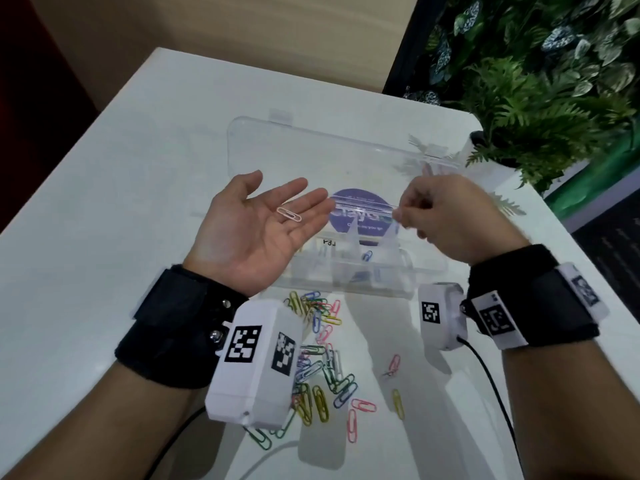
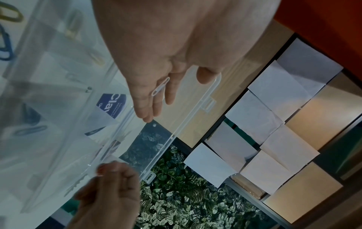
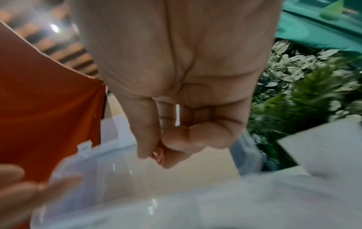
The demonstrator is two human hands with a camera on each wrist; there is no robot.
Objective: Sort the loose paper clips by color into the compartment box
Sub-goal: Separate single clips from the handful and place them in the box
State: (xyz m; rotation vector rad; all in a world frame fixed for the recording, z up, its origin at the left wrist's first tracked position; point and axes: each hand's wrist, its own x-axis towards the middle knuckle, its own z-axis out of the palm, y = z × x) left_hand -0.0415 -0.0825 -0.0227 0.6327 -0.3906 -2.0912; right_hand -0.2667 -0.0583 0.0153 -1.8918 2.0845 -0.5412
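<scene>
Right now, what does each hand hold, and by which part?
Left hand: white paper clip lies on open fingers, ungripped. Right hand: fingertips pinch something small, unidentifiable.

- We hold our left hand (image 1: pixel 256 226) palm-up over the compartment box (image 1: pixel 346 271), a paper clip (image 1: pixel 288 214) on its fingers.
- Our right hand (image 1: pixel 460 220) is above the box's right part.
- Loose clips (image 1: pixel 322 372) lie on the table (image 1: pixel 104 202) before the box; plants (image 1: pixel 540 98) stand behind, right.

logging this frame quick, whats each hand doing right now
Left hand: open, palm up, a pale paper clip lying loose on the fingers.
Right hand: fingertips pinched together on something small and reddish, too blurred to name.
</scene>
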